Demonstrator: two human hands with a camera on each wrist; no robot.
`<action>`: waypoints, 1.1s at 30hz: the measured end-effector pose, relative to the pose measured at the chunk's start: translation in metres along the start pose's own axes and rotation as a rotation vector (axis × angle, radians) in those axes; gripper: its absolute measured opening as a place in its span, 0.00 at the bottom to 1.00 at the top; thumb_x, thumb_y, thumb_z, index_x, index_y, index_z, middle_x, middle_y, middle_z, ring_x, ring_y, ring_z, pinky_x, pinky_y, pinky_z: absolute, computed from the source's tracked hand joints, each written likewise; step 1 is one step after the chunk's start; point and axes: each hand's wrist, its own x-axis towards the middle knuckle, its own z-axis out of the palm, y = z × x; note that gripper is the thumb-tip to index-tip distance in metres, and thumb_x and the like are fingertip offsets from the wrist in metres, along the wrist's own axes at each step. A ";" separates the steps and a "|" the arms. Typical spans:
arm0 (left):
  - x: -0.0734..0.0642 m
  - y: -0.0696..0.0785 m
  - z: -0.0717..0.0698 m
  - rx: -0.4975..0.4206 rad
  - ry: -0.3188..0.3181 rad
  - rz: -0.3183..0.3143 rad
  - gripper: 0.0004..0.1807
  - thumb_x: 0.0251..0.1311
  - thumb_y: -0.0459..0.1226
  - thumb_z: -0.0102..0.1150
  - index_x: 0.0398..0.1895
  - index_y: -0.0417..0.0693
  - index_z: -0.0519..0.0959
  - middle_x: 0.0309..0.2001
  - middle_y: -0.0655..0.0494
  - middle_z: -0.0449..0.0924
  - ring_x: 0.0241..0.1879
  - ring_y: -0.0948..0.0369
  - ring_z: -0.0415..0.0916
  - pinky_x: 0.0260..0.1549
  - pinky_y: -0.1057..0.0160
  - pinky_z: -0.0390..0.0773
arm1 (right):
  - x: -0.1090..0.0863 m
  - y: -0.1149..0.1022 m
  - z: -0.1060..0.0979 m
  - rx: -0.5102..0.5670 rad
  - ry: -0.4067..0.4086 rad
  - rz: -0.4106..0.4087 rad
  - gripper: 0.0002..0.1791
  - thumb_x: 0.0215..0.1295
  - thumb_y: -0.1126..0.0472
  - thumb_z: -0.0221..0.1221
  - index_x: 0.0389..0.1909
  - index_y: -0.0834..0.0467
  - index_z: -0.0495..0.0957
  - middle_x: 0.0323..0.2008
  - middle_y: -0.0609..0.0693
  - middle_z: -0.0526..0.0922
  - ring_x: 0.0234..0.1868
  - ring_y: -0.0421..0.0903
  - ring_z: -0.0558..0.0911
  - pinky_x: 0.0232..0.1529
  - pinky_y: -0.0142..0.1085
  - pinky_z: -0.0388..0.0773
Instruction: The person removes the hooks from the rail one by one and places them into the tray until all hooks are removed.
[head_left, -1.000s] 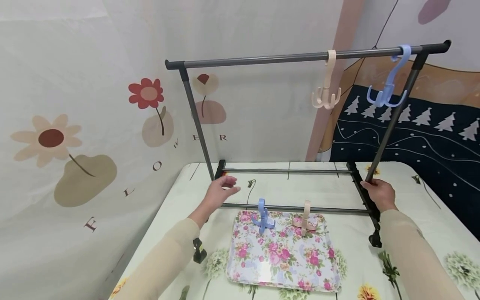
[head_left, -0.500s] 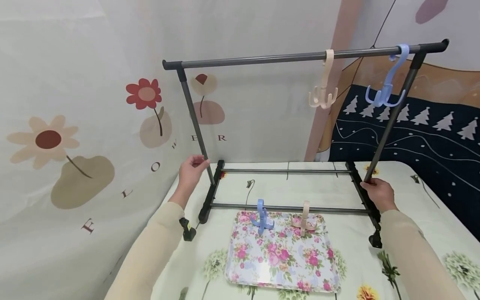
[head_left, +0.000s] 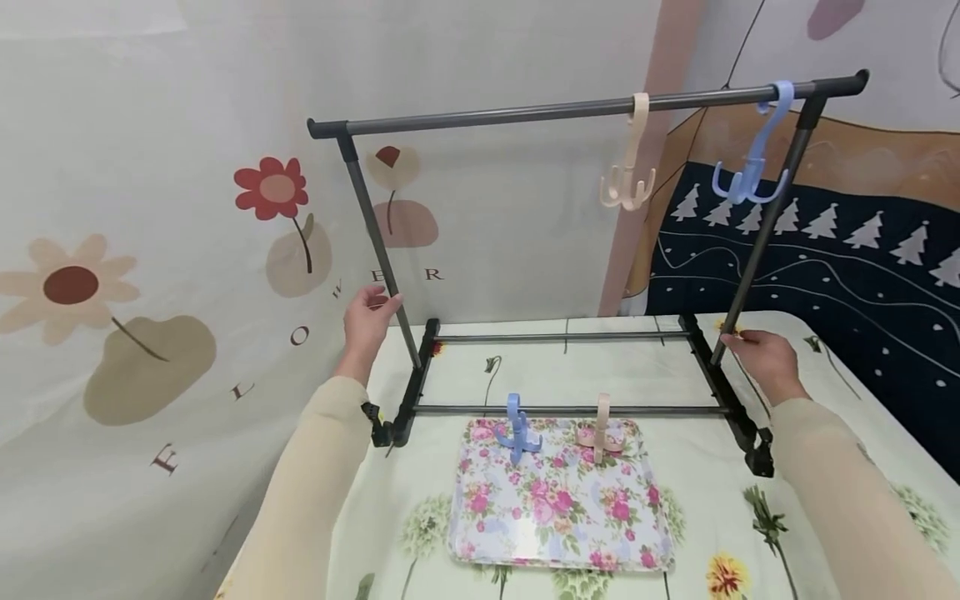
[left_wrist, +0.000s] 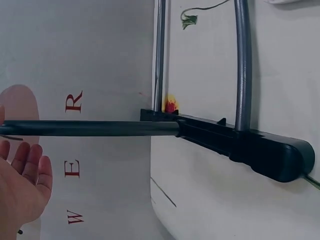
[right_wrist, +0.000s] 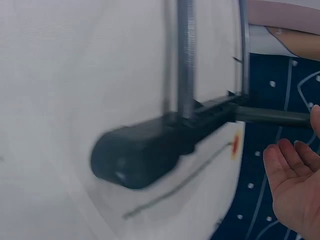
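Observation:
A dark metal rack stands on the table, with a top bar, two slanted posts and a base with black feet. My left hand is at the left post, thumb overlapping it; in the left wrist view its fingers lie below the post, loosely bent. Beside the right post is my right hand, fingertips right at the tube and a little above the black foot. A beige four-prong hook and a blue one hang from the top bar.
In front of the rack lies a flower-print tray, with another blue hook and beige hook over its back part. Flower-print cloth covers the table. Patterned wall hangings rise behind and to the left.
My left hand has moved left off the lower post area, then up alongside the left post. The right hand has shifted slightly up and right from the right post's foot. The view has turned slightly.

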 end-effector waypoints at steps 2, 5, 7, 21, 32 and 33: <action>0.003 0.000 0.003 0.000 0.018 0.002 0.28 0.67 0.48 0.62 0.66 0.46 0.70 0.59 0.46 0.74 0.59 0.51 0.71 0.59 0.51 0.71 | -0.004 -0.007 -0.008 -0.010 0.021 -0.026 0.38 0.76 0.45 0.47 0.68 0.75 0.60 0.67 0.75 0.62 0.66 0.72 0.62 0.62 0.63 0.63; 0.005 -0.001 0.005 0.006 0.038 -0.005 0.27 0.67 0.49 0.60 0.65 0.47 0.71 0.60 0.47 0.74 0.59 0.51 0.71 0.59 0.52 0.71 | -0.008 -0.019 -0.019 -0.038 0.050 -0.069 0.38 0.76 0.45 0.47 0.67 0.76 0.62 0.66 0.74 0.63 0.65 0.72 0.63 0.61 0.62 0.65; 0.006 -0.001 0.006 0.009 0.041 -0.006 0.27 0.68 0.49 0.60 0.64 0.46 0.72 0.60 0.47 0.75 0.60 0.51 0.71 0.59 0.53 0.71 | -0.010 -0.027 -0.026 -0.065 0.069 -0.096 0.38 0.76 0.45 0.47 0.66 0.76 0.63 0.65 0.74 0.65 0.65 0.71 0.64 0.60 0.62 0.66; 0.012 0.005 0.017 -0.017 0.050 0.015 0.18 0.70 0.42 0.59 0.55 0.40 0.75 0.54 0.45 0.78 0.54 0.52 0.75 0.57 0.53 0.72 | -0.023 -0.101 -0.090 -0.021 0.193 -0.143 0.46 0.69 0.34 0.50 0.73 0.67 0.59 0.67 0.68 0.67 0.69 0.66 0.63 0.64 0.62 0.61; 0.016 0.009 0.014 -0.035 0.057 -0.038 0.16 0.68 0.41 0.61 0.52 0.40 0.77 0.48 0.49 0.78 0.48 0.56 0.75 0.53 0.57 0.74 | -0.032 -0.151 -0.130 -0.020 0.277 -0.177 0.39 0.71 0.35 0.46 0.73 0.57 0.64 0.70 0.58 0.68 0.69 0.57 0.63 0.65 0.56 0.62; 0.016 0.009 0.014 -0.038 0.052 -0.041 0.16 0.68 0.41 0.61 0.52 0.39 0.77 0.47 0.50 0.78 0.48 0.56 0.75 0.53 0.57 0.75 | -0.033 -0.155 -0.132 -0.015 0.281 -0.180 0.38 0.71 0.35 0.46 0.72 0.55 0.65 0.69 0.56 0.69 0.68 0.56 0.64 0.65 0.53 0.63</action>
